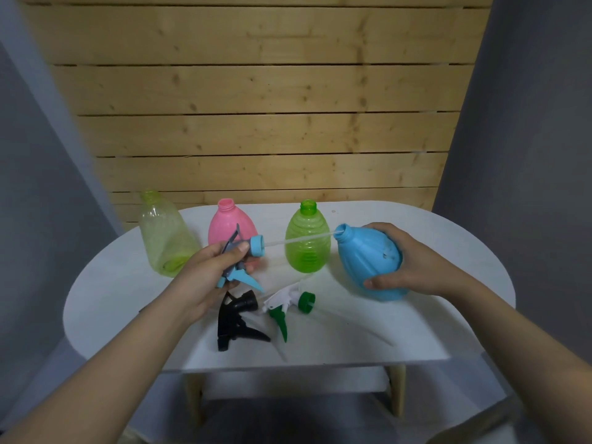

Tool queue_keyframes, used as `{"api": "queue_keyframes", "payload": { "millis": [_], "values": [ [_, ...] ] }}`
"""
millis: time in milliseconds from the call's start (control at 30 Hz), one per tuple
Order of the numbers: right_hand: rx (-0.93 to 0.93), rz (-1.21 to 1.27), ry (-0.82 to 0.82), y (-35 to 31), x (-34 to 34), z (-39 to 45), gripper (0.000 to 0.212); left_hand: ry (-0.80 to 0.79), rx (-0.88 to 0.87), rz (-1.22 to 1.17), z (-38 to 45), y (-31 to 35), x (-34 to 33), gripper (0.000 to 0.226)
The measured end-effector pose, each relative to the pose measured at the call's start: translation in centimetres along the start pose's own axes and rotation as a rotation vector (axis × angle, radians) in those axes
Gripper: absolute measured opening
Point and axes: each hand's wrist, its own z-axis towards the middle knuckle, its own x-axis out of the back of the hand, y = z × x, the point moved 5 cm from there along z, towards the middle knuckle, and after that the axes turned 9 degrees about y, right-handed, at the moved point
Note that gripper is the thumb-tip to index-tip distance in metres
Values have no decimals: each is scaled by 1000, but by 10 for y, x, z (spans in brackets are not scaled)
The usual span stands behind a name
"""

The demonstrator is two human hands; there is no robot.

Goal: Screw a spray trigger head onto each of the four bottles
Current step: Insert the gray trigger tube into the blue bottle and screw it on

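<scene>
My right hand (413,261) grips a blue bottle (362,261), tilted so its open neck faces left. My left hand (208,270) holds a grey and blue trigger head (246,251) sideways. Its clear dip tube (298,239) runs right, and the tube's tip sits at the blue bottle's mouth. Behind stand three open bottles: a pale yellow-green one (163,238), a pink one (229,224) and a bright green ribbed one (307,241). A black trigger head (237,318) and a white and green trigger head (288,304) lie on the table in front.
The white oval table (368,341) has wooden legs and stands against a wooden slat wall (256,123). Grey walls flank both sides. Clear dip tubes from the loose heads lie across the table's front part.
</scene>
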Motion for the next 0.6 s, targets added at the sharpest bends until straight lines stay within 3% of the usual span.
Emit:
{"api": "queue_keyframes", "payload": {
  "millis": [167, 367, 600],
  "values": [
    [32, -16, -7, 0, -1, 1, 75, -2, -36, 60, 2, -1, -1, 11],
    [67, -205, -42, 1, -9, 2, 87, 12, -188, 209, 1, 7, -6, 14],
    [9, -102, -169, -13, -23, -3, 69, -104, -212, 288, -5, 4, -31, 10]
  ]
}}
